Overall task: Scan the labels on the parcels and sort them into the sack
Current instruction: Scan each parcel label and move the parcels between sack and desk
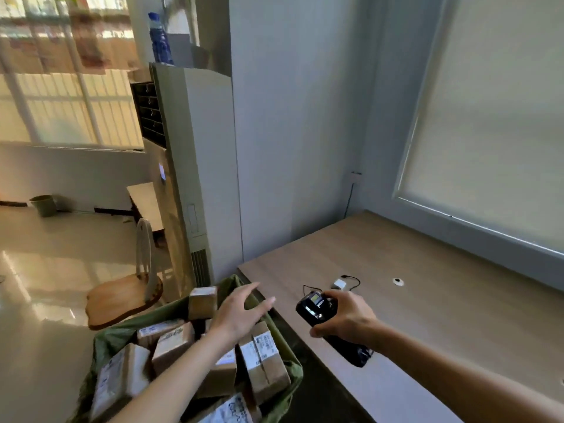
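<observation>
A green sack [293,370] stands open on the floor beside the table, filled with several brown cardboard parcels [264,361] bearing white labels. My left hand [241,312] hovers over the sack's far side with fingers straight and spread, holding nothing. A small parcel [203,302] sits at the sack's far rim, just left of that hand. My right hand [345,319] grips a black handheld scanner [317,306] above the table's near edge, its small screen facing up.
The wooden table [427,285] runs along the wall under a blind. A white charger with a black cable [340,283] lies on it behind the scanner. A wooden chair [128,294] and a tall white air-conditioning unit [195,178] stand left of the sack.
</observation>
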A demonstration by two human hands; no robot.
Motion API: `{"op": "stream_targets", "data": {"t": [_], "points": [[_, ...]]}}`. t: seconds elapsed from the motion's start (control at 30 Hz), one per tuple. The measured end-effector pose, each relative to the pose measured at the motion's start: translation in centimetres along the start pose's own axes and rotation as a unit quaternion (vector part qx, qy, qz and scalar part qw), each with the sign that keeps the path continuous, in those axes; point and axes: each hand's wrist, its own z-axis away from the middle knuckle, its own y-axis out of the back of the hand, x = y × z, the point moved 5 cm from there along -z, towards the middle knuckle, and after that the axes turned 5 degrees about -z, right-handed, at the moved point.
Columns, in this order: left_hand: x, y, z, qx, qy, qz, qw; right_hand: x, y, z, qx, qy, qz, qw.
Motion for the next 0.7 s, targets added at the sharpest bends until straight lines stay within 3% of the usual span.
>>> {"op": "stream_targets", "data": {"t": [0.3, 0.7], "points": [[20.9, -14.0, 6.2, -0.103, -0.173, -0.006, 0.979, 14.4, 16.3, 18.8, 0.165, -0.139, 0.000, 0.976], [49.9, -40.9, 27.7, -0.288, -0.342, 0.021, 0.894, 35.1, 34.0, 54.6, 0.315, -0.331, 0.012, 0.890]]}}
